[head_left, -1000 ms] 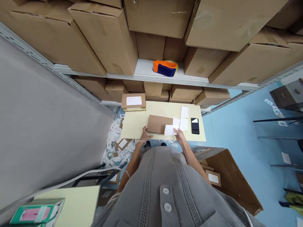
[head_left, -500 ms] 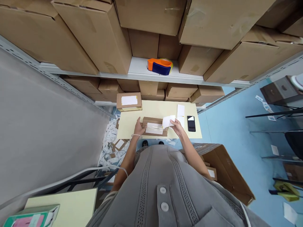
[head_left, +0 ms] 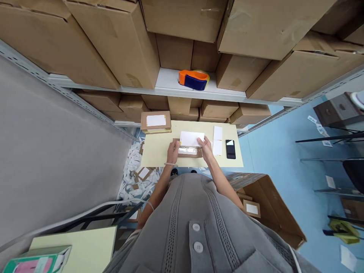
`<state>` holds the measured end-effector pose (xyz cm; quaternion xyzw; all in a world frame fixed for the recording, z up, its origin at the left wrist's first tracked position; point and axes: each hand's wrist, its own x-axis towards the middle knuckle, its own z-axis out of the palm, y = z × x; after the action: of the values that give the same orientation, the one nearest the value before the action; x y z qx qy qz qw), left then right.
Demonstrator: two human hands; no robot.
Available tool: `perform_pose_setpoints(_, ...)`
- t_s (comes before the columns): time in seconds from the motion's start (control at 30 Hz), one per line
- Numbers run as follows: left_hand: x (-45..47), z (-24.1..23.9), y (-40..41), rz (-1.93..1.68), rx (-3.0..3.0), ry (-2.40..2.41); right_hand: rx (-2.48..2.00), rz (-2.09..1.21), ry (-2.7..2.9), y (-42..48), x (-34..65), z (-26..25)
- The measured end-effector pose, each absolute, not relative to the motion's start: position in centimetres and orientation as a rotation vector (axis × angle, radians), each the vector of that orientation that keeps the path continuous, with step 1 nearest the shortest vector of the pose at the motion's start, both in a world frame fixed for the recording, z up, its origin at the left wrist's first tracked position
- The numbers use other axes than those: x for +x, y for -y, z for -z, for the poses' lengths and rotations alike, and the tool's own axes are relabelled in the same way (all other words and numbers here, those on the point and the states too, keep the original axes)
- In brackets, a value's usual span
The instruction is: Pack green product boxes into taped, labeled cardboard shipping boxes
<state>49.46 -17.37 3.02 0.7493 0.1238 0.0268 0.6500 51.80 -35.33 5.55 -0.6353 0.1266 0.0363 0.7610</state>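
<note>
A small cardboard box (head_left: 190, 155), with clear tape and a white paper on its top, lies on the pale yellow table (head_left: 156, 157). Over its far part is a white label sheet (head_left: 191, 137) with a small yellow mark at one corner. My right hand (head_left: 206, 148) pinches the sheet's right end, thumb on top. Closed round the box's left end is my left hand (head_left: 172, 151), its thumb close to the sheet's lower left corner; whether it touches the sheet is unclear.
At the table's back left stands a labelled box (head_left: 156, 128). White label sheets (head_left: 217, 142) and a phone (head_left: 230, 149) lie right. An orange and blue tape dispenser (head_left: 193, 80) sits on the shelf among cartons. A large open carton (head_left: 280, 204) stands at lower right; paper scraps (head_left: 129, 163) cover the left floor.
The label sheet has moved left and away from me, now flat over the box. My left hand has closed in on the box's left end, and the box has shifted slightly away.
</note>
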Motion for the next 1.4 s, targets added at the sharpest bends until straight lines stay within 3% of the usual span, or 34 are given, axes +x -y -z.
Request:
perform_pose_setpoints(0.23, 49.8, -3.2, 16.9, -0.134, 1.784, -0.231, -1.514, -0.057, -0.307, 34.9, 52.0, -4.5)
perform_pose_setpoints(0.47, 49.3, -1.6, 17.0, -0.053, 1.867, -0.337, -1.944, -0.045, -0.494, 35.2, 52.3, -2.9)
perform_pose_setpoints(0.87, 48.2, 1.5, 16.3, 0.149, 2.489, -0.188, -2.43, 0.02, -0.166, 36.5, 51.9, 1.1)
perform_pose_setpoints(1.4, 49.4, 1.0, 17.2, 0.274, 2.616, -0.256, -2.648, -0.054, -0.034, 36.9, 52.4, 1.9)
